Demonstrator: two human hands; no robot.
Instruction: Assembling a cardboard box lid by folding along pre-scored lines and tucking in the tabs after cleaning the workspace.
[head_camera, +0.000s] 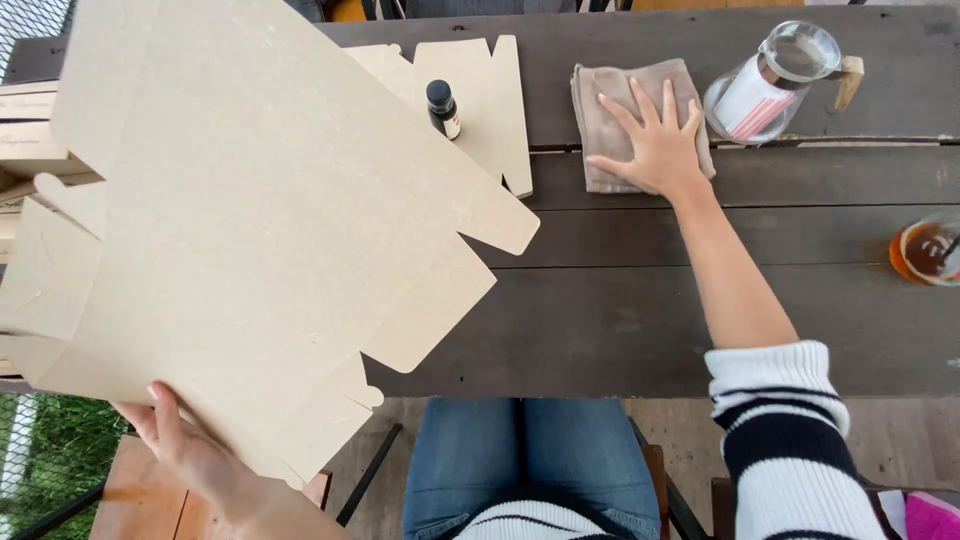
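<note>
My left hand (185, 450) grips the lower edge of a large flat unfolded cardboard box blank (250, 200) and lifts it up at the left, where it hides much of the table. My right hand (655, 140) lies flat with spread fingers on a folded grey-brown cloth (605, 115) on the dark wooden table (650, 300). A small dark bottle (443, 108) stands on a second cardboard blank (490, 95) lying on the table behind the raised one.
A glass jug (770, 80) with a wooden handle stands at the back right, with rolled paper inside. A glass of brown drink (925, 250) sits at the right edge. Stacked cardboard boxes (25, 130) are at the far left. My legs are under the table.
</note>
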